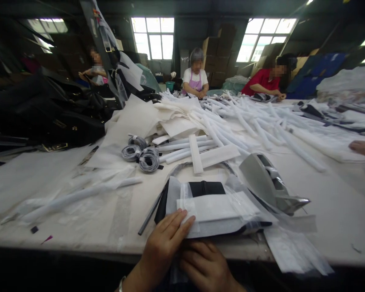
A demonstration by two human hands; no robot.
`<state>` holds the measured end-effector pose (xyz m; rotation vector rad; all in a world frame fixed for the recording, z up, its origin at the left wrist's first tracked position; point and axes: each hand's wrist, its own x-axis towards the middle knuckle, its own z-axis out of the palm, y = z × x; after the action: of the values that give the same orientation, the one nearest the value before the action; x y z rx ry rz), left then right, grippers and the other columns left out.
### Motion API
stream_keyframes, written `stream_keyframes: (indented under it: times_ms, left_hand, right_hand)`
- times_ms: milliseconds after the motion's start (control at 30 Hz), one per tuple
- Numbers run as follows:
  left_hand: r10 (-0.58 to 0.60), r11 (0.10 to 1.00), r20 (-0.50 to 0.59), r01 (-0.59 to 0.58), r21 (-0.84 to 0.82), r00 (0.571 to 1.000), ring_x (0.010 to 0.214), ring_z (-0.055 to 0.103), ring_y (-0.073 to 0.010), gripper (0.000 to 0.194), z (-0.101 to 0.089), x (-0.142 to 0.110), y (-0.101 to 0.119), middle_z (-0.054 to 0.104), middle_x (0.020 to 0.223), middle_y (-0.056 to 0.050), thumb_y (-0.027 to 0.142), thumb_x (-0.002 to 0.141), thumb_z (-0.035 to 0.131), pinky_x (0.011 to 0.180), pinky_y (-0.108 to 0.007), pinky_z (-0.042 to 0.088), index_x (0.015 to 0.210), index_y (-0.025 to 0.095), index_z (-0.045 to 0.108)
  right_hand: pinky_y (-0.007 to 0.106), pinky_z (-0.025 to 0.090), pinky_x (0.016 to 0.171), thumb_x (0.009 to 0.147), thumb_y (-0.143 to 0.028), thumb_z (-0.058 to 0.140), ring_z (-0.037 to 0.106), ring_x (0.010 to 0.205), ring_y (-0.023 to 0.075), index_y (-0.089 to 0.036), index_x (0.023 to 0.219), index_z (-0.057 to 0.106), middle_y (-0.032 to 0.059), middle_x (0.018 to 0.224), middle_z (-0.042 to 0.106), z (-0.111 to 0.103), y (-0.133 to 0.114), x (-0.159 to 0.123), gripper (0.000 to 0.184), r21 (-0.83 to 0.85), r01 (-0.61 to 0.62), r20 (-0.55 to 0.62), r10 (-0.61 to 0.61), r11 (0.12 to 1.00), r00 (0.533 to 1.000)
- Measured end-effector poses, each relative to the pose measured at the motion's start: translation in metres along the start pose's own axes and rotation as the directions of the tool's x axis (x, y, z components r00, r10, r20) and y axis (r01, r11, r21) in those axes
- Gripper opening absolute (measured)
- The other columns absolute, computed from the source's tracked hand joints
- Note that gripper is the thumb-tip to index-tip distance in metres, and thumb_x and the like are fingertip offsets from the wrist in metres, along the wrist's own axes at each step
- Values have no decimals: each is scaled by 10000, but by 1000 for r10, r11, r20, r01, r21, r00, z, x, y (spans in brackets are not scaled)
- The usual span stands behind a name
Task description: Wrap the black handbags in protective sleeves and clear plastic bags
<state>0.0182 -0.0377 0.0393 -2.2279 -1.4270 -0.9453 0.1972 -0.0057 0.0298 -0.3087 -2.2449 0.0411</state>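
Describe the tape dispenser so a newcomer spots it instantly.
On the long pale table, find the partly wrapped black item near the front edge. The tape dispenser stands at its right: a chunky grey body with a pointed end, unlike the slim white tubes beyond.

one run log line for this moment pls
left hand: fingers on wrapped bag | right hand: at bag's near edge, fingertips hidden | tape dispenser: right of bag | coils: beyond bag, to left

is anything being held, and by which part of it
The left grip lies on the near left corner of the white-wrapped flat black bundle; the right grip is at its near edge, fingertips hidden. Whether either holds it cannot be told.
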Motion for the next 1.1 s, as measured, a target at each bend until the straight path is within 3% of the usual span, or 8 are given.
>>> stream_keyframes:
  times_ms: [67, 167, 333, 667, 800, 933, 1000, 1100]
  left_hand:
    - [3, 1000, 3, -3, -8, 1000, 1168, 668, -207, 350, 0, 0, -1, 708, 1260, -83, 131, 1046, 394, 942, -356, 590, 1287, 182, 643]
    - [11, 999, 5, -11, -35, 1000, 1206, 642, -224, 348, 3, -1, -4, 693, 1289, -88, 129, 1045, 397, 949, -381, 587, 1300, 161, 631]
    - [22, 996, 3, -22, -84, 1000, 1265, 598, -232, 343, 7, -1, -7, 691, 1297, -75, 125, 1039, 415, 978, -398, 570, 1322, 148, 609]
    - [-7, 993, 48, 13, -118, 999, 1234, 623, -223, 350, 8, 0, -5, 698, 1281, -91, 130, 1035, 400, 992, -412, 565, 1332, 142, 584]
    - [-10, 988, 104, 26, -153, 995, 1267, 596, -224, 360, 4, 0, -7, 672, 1317, -109, 153, 1046, 371, 1020, -410, 549, 1356, 123, 552]
    - [1, 980, 205, 41, -197, 979, 1359, 502, -235, 412, -3, -3, -7, 602, 1405, -121, 146, 1052, 297, 1075, -421, 506, 1408, 103, 501]
    - [-14, 979, 200, 54, -194, 980, 1385, 466, -245, 410, -3, -5, -5, 594, 1412, -115, 141, 1053, 298, 1072, -422, 510, 1403, 113, 509]
    - [-82, 985, 119, 98, -139, 990, 1356, 492, -260, 393, 2, -8, 0, 620, 1360, -117, 129, 1049, 325, 1023, -415, 549, 1369, 137, 551]
  right_hand:
    - [271, 545, 718, 993, -142, 517, 709, 785, 147, -157, 829, 701, 0, 752, 756, 1, 0, -7, 246, 39, -17, -6, 17, 999, 1000]
    - [281, 558, 846, 1024, -133, 449, 716, 747, 115, -160, 865, 696, -9, 745, 754, -7, 0, -20, 296, 90, 21, 51, -26, 996, 998]
    - [262, 543, 973, 1037, -162, 447, 744, 819, 102, -157, 935, 696, 1, 792, 781, -24, 1, -28, 269, 142, 64, 68, -74, 988, 995]
    - [272, 616, 840, 976, -70, 493, 758, 822, 150, -97, 1015, 707, 72, 883, 795, -57, 12, 25, 219, 181, 105, 122, -129, 978, 984]
    - [292, 585, 918, 993, -98, 487, 747, 936, 154, -102, 1074, 709, 79, 950, 796, -60, 21, 29, 237, 148, 124, 180, -151, 981, 972]
    - [314, 433, 1104, 1012, -104, 462, 715, 1039, 143, -115, 1095, 710, 55, 984, 793, -61, 32, 33, 261, 89, 115, 191, -130, 989, 973]
    - [338, 386, 1136, 1007, -93, 472, 698, 1070, 153, -114, 1089, 708, 50, 979, 790, -59, 37, 42, 251, 68, 108, 214, -121, 992, 969]
    - [340, 448, 1058, 995, -84, 491, 678, 1074, 178, -135, 1052, 709, 37, 940, 781, -55, 41, 59, 231, 45, 32, 209, -41, 998, 977]
